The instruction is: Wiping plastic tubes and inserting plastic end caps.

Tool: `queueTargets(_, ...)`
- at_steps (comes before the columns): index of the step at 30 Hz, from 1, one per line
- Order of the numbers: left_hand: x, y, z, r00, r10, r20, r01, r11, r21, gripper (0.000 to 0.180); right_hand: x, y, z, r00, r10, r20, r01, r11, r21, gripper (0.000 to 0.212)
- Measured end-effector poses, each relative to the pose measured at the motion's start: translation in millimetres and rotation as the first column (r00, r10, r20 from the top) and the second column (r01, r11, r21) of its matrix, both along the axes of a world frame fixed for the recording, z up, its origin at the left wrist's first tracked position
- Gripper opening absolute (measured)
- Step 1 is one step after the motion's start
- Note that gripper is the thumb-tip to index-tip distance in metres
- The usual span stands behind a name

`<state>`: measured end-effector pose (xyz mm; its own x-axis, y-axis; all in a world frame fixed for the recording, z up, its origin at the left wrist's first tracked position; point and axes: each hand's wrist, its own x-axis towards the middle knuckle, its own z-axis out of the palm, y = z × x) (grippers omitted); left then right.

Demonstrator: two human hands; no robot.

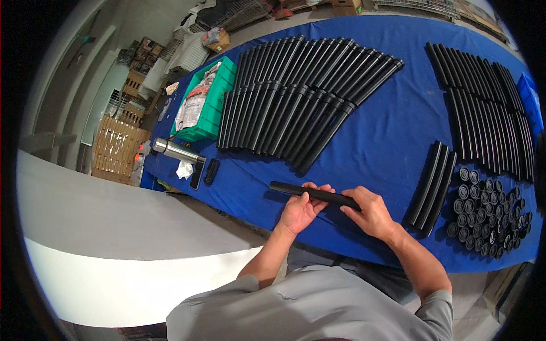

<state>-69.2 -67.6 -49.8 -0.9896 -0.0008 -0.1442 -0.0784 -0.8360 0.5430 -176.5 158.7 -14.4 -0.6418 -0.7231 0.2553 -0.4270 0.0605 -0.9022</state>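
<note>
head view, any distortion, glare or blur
In the head view, the table bows at its far edge and the corners go black; the flask shows glare; the white surface looks washed out; the held tube looks fairly sharp.

A slim black tube [323, 196] lies crosswise in the fingers [326, 188], left end slightly farther out.

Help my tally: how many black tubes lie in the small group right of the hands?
3: the left tube nearest the right hand, the middle tube between, and the right tube nearest the round pieces. None looks hidden.
</note>
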Motion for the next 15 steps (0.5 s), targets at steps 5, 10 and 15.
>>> queueTargets(5, 0.6, -0.3, -1.7, 0.999, 0.003, -0.053, -0.003, 1.0, 0.016, 0.025, -4.5, 0.6, 7.4, 0.986, 0.051, 0.161, -0.055, 0.998, 0.022, 0.028)
queueTargets(10, -1.6, -0.8, -1.7, 1.0, -0.006, -0.029, 0.007, 0.999, 0.034, 0.024, -3.1, -1.3, -3.5, 0.975, 0.029, 0.218, -0.026, 1.0, -0.016, 0.028)
queueTargets(15, -1.1, -4.3, -3.8, 0.994, 0.011, -0.104, -0.009, 1.0, 0.018, 0.027, -3.5, -1.4, 0.7, 1.0, 0.011, 0.017, -0.011, 1.0, -0.008, 0.027)
